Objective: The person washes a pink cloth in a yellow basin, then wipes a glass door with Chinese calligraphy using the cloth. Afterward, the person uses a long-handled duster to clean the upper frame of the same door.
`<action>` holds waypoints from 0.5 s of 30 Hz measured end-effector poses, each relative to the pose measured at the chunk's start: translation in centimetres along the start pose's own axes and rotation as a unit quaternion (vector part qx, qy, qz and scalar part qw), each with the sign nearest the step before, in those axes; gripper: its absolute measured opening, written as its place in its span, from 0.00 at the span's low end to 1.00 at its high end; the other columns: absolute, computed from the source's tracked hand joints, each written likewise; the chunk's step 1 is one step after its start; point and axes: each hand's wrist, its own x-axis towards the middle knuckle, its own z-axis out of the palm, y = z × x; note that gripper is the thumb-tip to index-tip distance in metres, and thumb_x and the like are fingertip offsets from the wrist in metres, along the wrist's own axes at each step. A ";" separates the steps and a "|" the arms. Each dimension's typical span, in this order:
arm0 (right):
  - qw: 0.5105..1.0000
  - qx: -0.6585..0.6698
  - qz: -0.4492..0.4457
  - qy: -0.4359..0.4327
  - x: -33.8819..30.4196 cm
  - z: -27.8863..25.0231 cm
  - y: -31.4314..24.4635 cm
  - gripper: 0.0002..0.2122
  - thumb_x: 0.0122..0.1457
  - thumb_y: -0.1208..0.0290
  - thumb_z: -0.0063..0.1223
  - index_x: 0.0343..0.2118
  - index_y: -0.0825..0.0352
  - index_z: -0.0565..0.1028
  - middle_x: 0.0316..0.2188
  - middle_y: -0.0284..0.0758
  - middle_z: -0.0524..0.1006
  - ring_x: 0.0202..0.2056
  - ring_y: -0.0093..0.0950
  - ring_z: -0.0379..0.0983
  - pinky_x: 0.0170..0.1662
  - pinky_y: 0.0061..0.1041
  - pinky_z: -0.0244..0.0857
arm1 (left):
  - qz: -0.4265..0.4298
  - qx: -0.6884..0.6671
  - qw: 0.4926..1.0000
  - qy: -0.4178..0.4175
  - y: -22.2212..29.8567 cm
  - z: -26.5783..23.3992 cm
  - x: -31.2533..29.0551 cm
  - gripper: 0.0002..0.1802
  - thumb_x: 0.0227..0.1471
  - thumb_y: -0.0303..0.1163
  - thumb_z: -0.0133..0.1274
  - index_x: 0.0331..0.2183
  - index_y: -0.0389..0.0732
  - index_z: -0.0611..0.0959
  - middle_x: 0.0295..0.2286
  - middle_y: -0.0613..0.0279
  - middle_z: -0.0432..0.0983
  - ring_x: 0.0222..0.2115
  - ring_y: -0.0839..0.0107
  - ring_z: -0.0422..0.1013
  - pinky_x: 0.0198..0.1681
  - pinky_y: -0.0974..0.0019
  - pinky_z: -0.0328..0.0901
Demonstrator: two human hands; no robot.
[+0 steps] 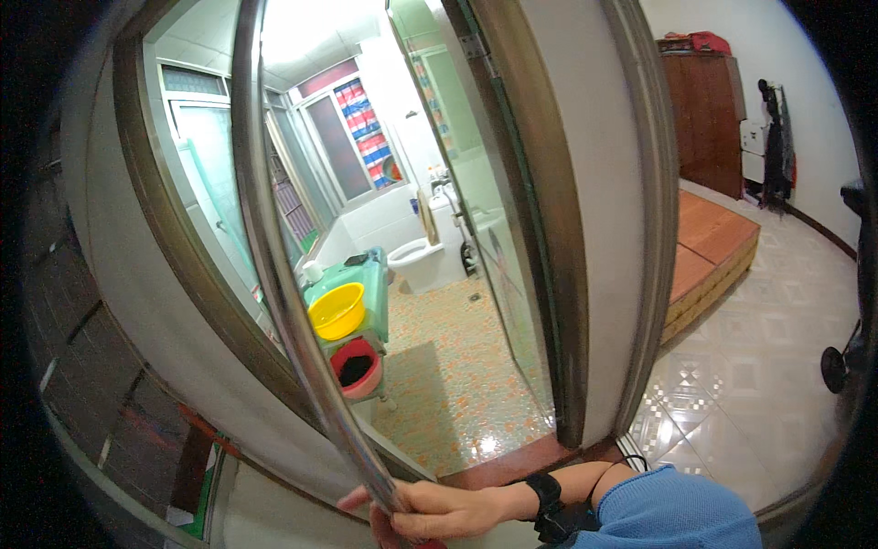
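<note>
My right hand [425, 510] is closed round the lower part of a long shiny metal pole [297, 339] near the bottom edge, with one finger sticking out past it to the left. Upward and slightly left the pole runs across the open doorway, beyond the top edge of the view. What sits at either end of it is out of sight. A black strap [547, 499] circles my right wrist, below a blue sleeve [681, 512]. My left hand does not show.
Through the doorway, a bathroom holds a yellow basin [338, 312], a red bucket [358, 371] with dark contents, and a white toilet [425, 265]. A glass door [485, 210] stands at its right. Farther right are a low wooden platform [709, 242] and a brown cabinet [706, 123].
</note>
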 end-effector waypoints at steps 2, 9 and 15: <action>0.986 -0.014 -0.082 0.144 -0.4 2.3 -0.4 0.18 0.67 0.58 0.34 0.52 0.67 0.60 0.24 0.25 0.67 0.23 0.14 0.63 0.27 0.15 0.60 | 0.034 -0.021 0.998 -0.039 2.2 1.1 1.2 0.13 0.47 0.37 0.59 0.22 0.41 0.75 0.16 0.68 0.65 0.18 0.73 0.59 0.21 0.62 0.58; 0.969 0.039 -0.037 0.243 -1.9 0.5 -3.7 0.23 0.66 0.55 0.33 0.55 0.69 0.59 0.21 0.27 0.60 0.20 0.19 0.56 0.24 0.20 0.53 | 0.071 -0.067 0.979 -0.180 2.9 9.9 -1.6 0.13 0.47 0.37 0.59 0.21 0.42 0.75 0.16 0.69 0.65 0.19 0.73 0.59 0.21 0.62 0.58; 0.961 0.035 -0.081 0.263 -1.2 -3.5 -9.7 0.23 0.65 0.51 0.34 0.49 0.68 0.63 0.17 0.25 0.57 0.16 0.17 0.54 0.19 0.19 0.51 | 0.001 -0.043 0.972 -0.233 -3.7 12.6 -6.5 0.13 0.47 0.37 0.59 0.21 0.42 0.74 0.17 0.69 0.64 0.19 0.73 0.59 0.21 0.62 0.57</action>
